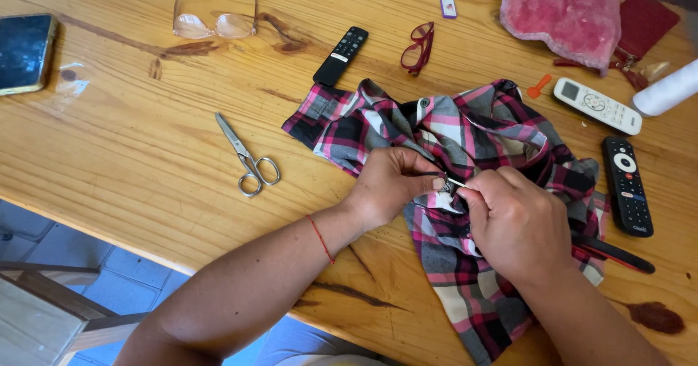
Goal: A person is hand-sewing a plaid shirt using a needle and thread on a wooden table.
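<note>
Wooden table (131, 155), cluttered. Plaid shirt (480, 141) bunched under both hands. Left hand (389, 184) fingers pinch fabric; right hand (516, 224) fingertips pinch a needle (456, 183) between them. Stitching under way; next calls for a steady pull. Scissors (247, 159) lie well left.

We are in a home, at a varnished wooden table (131, 162) strewn with household odds and ends: three television remotes (340, 55), two pairs of glasses (214, 24), a phone (24, 52), small scissors (247, 164), a pink fleece (556, 13) and a plaid shirt (465, 141). Beneath the table's edge we see blue floor tiles (43, 235).
</note>
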